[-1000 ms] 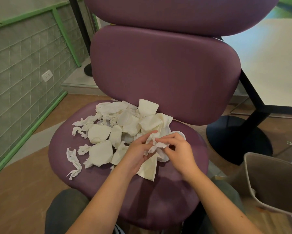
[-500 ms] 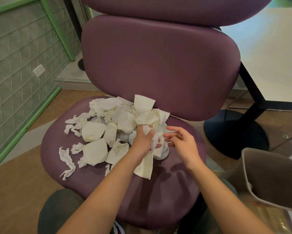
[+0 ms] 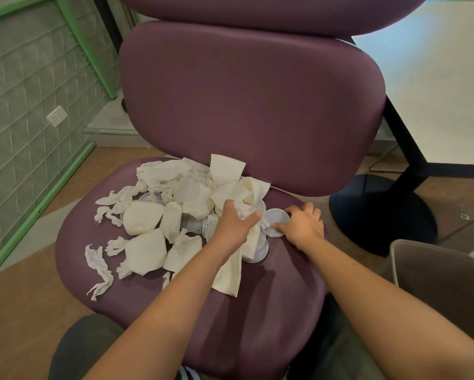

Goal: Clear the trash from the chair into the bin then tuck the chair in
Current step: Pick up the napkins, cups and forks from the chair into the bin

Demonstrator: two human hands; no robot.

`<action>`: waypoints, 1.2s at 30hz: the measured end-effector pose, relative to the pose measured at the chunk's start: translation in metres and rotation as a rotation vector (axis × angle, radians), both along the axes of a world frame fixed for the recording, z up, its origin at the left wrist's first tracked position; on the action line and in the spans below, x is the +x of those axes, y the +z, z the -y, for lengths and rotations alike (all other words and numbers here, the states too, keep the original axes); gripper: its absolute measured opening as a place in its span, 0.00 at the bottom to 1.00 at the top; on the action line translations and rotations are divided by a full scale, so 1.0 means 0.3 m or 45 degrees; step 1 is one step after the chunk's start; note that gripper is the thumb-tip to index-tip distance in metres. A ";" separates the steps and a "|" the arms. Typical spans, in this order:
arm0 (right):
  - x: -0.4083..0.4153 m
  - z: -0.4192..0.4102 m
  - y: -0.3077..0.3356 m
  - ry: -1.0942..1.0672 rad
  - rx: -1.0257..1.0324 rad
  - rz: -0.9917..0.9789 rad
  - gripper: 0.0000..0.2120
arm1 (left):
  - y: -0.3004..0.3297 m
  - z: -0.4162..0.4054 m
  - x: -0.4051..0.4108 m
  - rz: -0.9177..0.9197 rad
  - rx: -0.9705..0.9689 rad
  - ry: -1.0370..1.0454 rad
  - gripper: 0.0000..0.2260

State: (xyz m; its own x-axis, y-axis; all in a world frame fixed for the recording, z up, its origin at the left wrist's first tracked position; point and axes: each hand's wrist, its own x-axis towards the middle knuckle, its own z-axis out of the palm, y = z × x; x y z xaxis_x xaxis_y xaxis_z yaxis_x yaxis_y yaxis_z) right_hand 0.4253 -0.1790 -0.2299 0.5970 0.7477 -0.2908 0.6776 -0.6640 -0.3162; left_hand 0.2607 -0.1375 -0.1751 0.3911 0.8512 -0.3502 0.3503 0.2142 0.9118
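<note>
A purple chair (image 3: 271, 292) carries a heap of white trash (image 3: 175, 212) on its seat: crumpled tissues, flattened paper cups and clear plastic lids. My left hand (image 3: 234, 222) grips a crumpled tissue (image 3: 242, 208) at the right side of the heap. My right hand (image 3: 303, 224) lies just right of it, fingers curled around a round clear plastic lid (image 3: 276, 219) on the seat. A grey bin (image 3: 438, 283) stands on the floor at the lower right, beside the chair.
A white table (image 3: 436, 91) with a black pedestal base (image 3: 381, 215) stands right behind the chair. A grey tiled wall with green trim (image 3: 33, 111) runs along the left. Torn tissue strips (image 3: 100, 270) lie at the seat's left edge. My knee (image 3: 87, 349) shows at the bottom.
My hands have parted: the left hand has kept the crumpled tissue and moved into the heap, while the right hand has moved right and down onto the round lid.
</note>
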 end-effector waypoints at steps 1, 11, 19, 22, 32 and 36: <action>0.003 0.004 -0.002 -0.023 0.027 -0.014 0.28 | 0.005 0.004 0.008 0.007 -0.002 -0.017 0.15; 0.067 0.193 0.045 -0.505 0.551 -0.536 0.08 | -0.012 0.084 0.199 -0.095 0.170 -0.295 0.19; 0.228 0.464 0.070 -0.836 0.881 -0.685 0.08 | -0.015 0.264 0.479 -0.431 0.430 -0.508 0.21; 0.265 0.543 0.078 -0.896 0.948 -0.675 0.08 | -0.007 0.321 0.545 -0.385 0.368 -0.605 0.21; 0.501 0.835 0.014 -1.178 0.853 -0.369 0.10 | -0.184 0.595 0.901 -0.367 0.272 -0.864 0.16; 0.576 0.877 -0.074 -1.248 0.666 -0.426 0.15 | -0.269 0.638 0.979 -0.427 0.370 -0.784 0.11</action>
